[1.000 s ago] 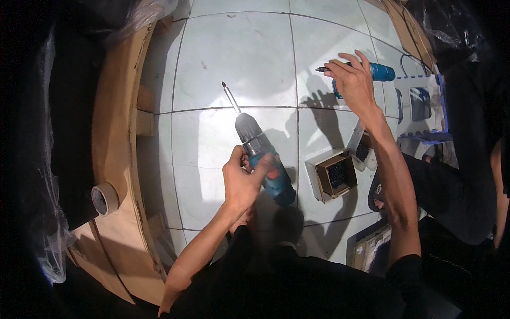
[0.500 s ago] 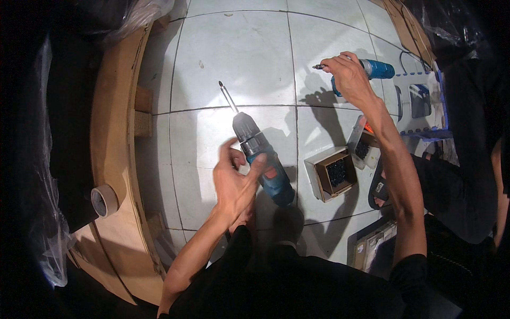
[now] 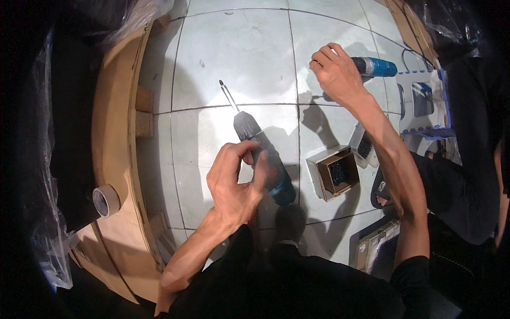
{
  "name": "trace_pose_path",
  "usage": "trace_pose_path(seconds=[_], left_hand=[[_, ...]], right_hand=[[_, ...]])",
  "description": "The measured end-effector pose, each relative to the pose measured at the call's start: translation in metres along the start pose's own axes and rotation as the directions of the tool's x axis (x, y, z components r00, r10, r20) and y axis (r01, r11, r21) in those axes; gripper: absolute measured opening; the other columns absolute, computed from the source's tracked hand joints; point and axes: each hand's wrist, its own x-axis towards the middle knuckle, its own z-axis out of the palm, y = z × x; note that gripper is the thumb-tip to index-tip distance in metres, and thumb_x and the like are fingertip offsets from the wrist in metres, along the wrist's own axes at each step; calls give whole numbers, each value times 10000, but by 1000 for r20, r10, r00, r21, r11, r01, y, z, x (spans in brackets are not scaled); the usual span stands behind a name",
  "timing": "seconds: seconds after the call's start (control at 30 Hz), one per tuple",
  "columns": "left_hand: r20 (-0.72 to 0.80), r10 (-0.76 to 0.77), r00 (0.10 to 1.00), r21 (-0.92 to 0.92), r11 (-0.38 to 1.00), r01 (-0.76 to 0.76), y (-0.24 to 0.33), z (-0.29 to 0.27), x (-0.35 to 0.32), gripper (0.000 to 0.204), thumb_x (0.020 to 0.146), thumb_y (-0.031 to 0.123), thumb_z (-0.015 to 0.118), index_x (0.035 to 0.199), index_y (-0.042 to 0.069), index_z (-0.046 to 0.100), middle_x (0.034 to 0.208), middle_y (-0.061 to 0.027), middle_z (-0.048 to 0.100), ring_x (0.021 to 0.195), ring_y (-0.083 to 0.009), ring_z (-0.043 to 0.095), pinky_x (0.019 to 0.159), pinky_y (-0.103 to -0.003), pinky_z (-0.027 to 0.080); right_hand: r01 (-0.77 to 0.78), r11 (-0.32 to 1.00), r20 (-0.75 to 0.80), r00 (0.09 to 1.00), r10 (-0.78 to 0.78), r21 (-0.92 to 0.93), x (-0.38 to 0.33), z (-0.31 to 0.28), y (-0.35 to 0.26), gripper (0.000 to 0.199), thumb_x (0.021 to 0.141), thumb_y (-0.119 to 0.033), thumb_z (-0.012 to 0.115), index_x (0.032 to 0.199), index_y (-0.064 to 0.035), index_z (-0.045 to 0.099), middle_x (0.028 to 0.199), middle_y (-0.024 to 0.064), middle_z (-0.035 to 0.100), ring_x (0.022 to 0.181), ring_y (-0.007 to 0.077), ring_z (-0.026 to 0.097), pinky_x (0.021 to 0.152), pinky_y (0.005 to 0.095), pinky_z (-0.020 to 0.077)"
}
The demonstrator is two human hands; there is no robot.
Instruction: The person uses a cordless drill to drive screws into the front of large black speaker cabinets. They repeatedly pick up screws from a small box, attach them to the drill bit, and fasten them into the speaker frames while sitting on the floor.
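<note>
A blue and black cordless drill (image 3: 247, 126) with a long bit points up and left near the middle. My left hand (image 3: 231, 183) is over its body, fingers curled and the thumb close to the index finger; whatever lies between them is hidden. At the upper right, a second blue drill (image 3: 380, 67) lies beyond my right hand (image 3: 337, 74). That hand has its fingers curled in front of the drill's chuck, covering the bit. What they grip cannot be made out.
An open box (image 3: 340, 171) of small dark screws sits on the tiled floor (image 3: 239, 48), beside a clear tray (image 3: 363, 146) holding more. A tape roll (image 3: 106, 201) rests on the wooden board (image 3: 119, 133) at left. Right are a plastic step stool (image 3: 422, 101) and another person's sandalled foot (image 3: 383, 191).
My right hand has shifted slightly up and left, and the bit once showing at its fingers is now covered. My left hand has moved a little, its fingers now further over the near drill.
</note>
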Motion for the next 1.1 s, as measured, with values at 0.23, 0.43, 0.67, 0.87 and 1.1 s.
trace_pose_path(seconds=[0.23,0.43,0.67,0.87,1.1], left_hand=[[36,5,999,1,1000,-5,-2,0,3,203,776,35,701,957,9,612,725,-70,547,641,-151,537,556,-281,440],[71,21,997,9,1000,-22,0,2,7,178,826,93,685,976,26,617,725,-45,564,622,-106,524,496,-236,402],[116,36,993,18,999,-38,-4,-1,7,171,857,100,667,1005,33,615,733,-36,575,634,-81,529,469,-216,402],[83,-18,996,-11,1000,19,-6,2,3,219,782,48,697,981,22,609,716,-79,561,637,-177,558,580,-299,466],[66,-40,997,-42,998,43,-4,-1,0,213,782,15,686,983,14,614,699,-69,548,629,-158,544,576,-285,457]], right_hand=[[65,993,272,962,-36,-98,19,-8,-15,63,690,-29,629,745,0,617,760,121,633,776,222,613,761,310,505],[206,969,414,900,-134,-133,27,-11,-22,69,707,-68,640,750,-22,611,685,65,612,736,192,621,653,283,508],[223,959,442,888,-125,-177,26,-11,-25,125,762,-114,626,836,-19,591,802,79,609,812,193,621,674,286,525],[-35,999,370,928,33,-3,6,-10,7,254,823,-185,617,1010,-20,569,980,102,610,961,247,593,786,336,519],[-235,962,254,947,196,137,-56,-24,89,717,738,-366,735,1327,-96,429,1178,153,583,1143,322,514,992,445,415]])
